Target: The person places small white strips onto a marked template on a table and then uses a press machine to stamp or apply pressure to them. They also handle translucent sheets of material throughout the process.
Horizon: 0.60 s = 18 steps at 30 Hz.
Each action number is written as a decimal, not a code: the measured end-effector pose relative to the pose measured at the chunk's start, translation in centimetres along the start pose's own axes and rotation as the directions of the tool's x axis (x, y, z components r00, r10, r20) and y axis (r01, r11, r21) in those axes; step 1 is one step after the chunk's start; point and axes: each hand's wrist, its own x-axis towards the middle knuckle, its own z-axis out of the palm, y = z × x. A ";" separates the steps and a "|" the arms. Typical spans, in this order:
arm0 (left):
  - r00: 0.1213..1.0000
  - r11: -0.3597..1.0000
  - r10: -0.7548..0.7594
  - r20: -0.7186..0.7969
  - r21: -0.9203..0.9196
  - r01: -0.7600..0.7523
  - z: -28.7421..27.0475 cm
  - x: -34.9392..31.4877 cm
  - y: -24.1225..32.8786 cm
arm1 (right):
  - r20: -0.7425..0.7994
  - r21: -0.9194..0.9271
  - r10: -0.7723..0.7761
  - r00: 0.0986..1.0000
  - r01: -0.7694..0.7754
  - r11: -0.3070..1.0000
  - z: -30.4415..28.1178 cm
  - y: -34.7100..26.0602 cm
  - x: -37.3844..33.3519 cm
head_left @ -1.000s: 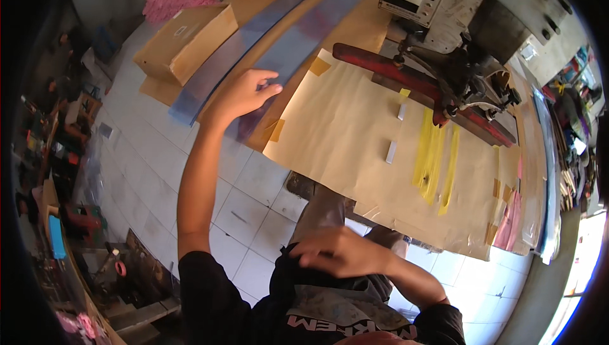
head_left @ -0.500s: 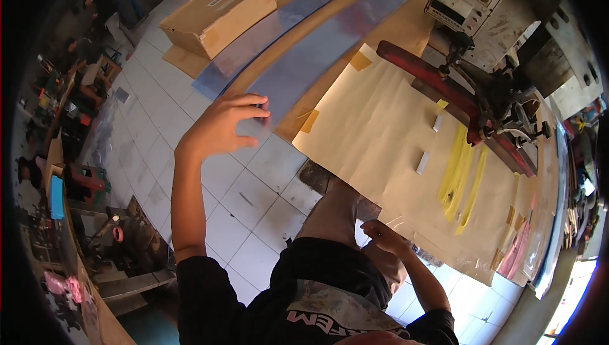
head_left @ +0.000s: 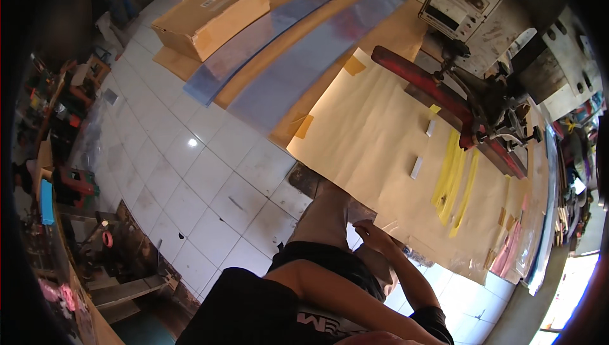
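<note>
My left forearm (head_left: 355, 297) crosses my body toward the lower right. The left hand itself is past the lower edge, out of sight. My right hand (head_left: 374, 236) hangs low beside my knee, close to the near edge of the paper-covered table. Its fingers look loosely apart, and nothing shows in them. Brown paper (head_left: 361, 129) covers the tabletop, held by tape. On it lie yellow strips (head_left: 449, 177) and two small pale pieces, one a white piece (head_left: 416, 168). A red metal bar with black clamps (head_left: 422, 85) stretches over the paper's far right part.
Clear bluish plastic sheets (head_left: 311, 59) lie on brown board beyond the paper, beside a cardboard box (head_left: 212, 18). A worn machine box (head_left: 460, 2) stands at the far right. White floor tiles (head_left: 190, 173) are at the left, with cluttered shelving (head_left: 120, 288) beyond.
My left hand has gone from above the floor near the plastic sheets; that arm now folds across my body. My right hand stays low, slightly shifted. The view has moved a little.
</note>
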 end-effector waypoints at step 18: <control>0.986 0.955 0.150 -0.069 -0.249 -0.163 0.8 1.8 1.3 | -0.091 0.038 -0.076 0.993 0.080 0.996 -1.5 -3.7 -1.4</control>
